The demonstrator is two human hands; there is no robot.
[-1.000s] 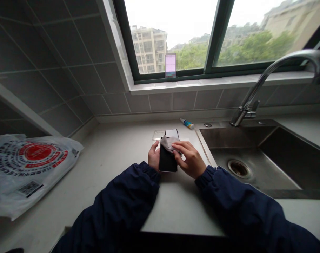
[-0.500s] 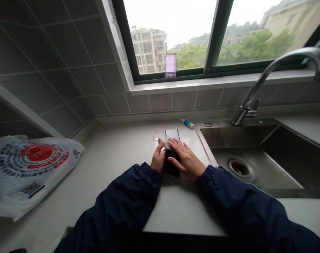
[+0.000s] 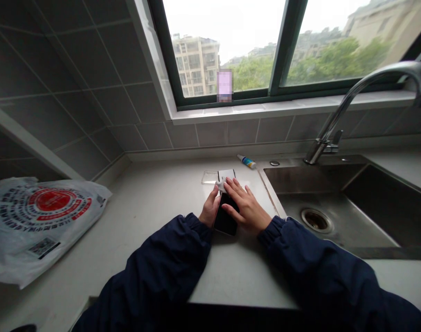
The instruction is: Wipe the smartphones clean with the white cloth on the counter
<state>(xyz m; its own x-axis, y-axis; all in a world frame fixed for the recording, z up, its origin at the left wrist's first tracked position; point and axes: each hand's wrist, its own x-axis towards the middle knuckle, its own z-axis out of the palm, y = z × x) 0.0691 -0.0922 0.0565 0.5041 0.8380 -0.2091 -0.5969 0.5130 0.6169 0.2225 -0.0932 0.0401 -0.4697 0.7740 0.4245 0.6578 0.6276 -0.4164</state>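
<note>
Mid-frame, the left hand (image 3: 208, 210) clamps a flat black phone (image 3: 225, 223); the outspread right hand (image 3: 248, 206) should press the crumpled white tissue (image 3: 220, 185) evenly.

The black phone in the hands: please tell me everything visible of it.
The phone is a flat, dark slab with rounded lower corners and a thin paler edge; no lit image shows. It points forward over the white counter; whether they touch is unclear. The left hand has its grip on the left side. The right hand lies across its upper part, touching a crumpled pale wipe.
</note>
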